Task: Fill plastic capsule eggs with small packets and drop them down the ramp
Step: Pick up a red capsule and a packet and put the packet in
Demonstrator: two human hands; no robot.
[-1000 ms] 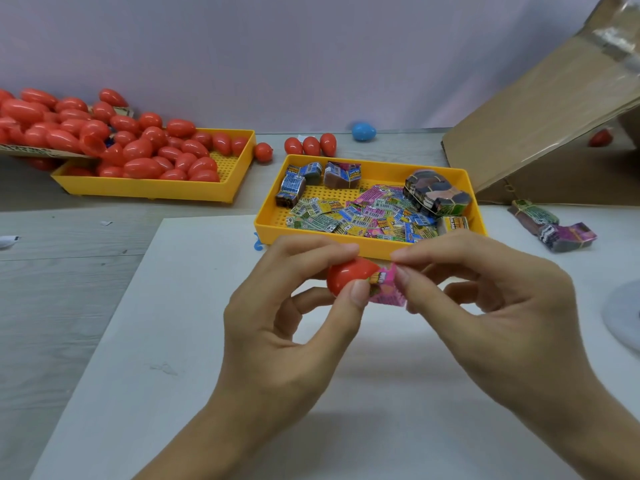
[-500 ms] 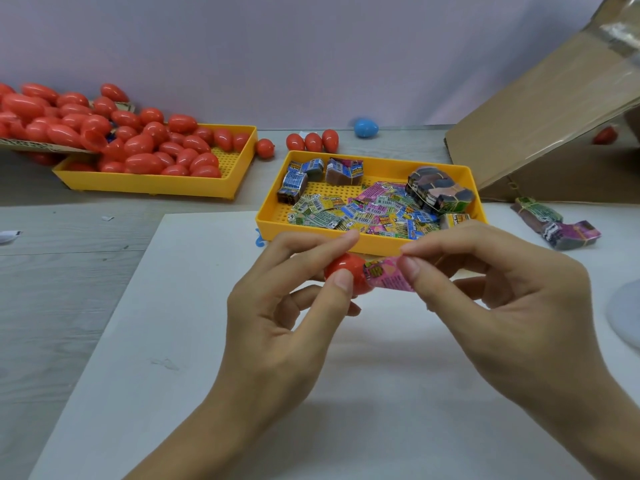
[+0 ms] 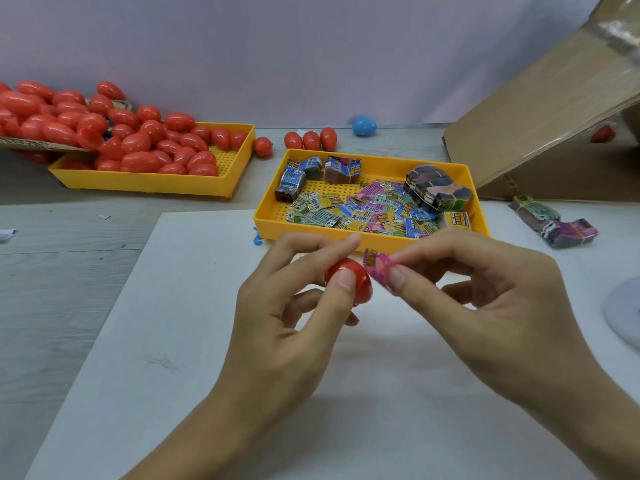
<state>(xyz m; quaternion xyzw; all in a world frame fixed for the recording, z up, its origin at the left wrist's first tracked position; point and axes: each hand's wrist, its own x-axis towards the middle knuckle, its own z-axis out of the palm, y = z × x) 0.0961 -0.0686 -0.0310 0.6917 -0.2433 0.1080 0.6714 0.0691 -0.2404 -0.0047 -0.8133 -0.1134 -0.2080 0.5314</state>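
Pink packet (image 3: 378, 271) pulled back out of red egg half (image 3: 349, 280) since earlier frame, now just beside its rim. Left hand (image 3: 294, 306) grip pinching egg, right hand (image 3: 485, 299) pinching packet. Risk: packet catches rim, crumples, egg won't close. Near yellow tray (image 3: 375, 242) holds loose packets and bundles; far tray (image 3: 149, 183) piled with red eggs.

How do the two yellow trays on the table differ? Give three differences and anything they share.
The left tray holds red eggs; the right tray holds small printed packets and banded bundles. The left tray lies farther back; the right tray sits just behind the hands. The left tray's eggs are heaped above its rim; the right tray's loose packets lie flat and low. Both are yellow, rectangular, shallow, with perforated floors.
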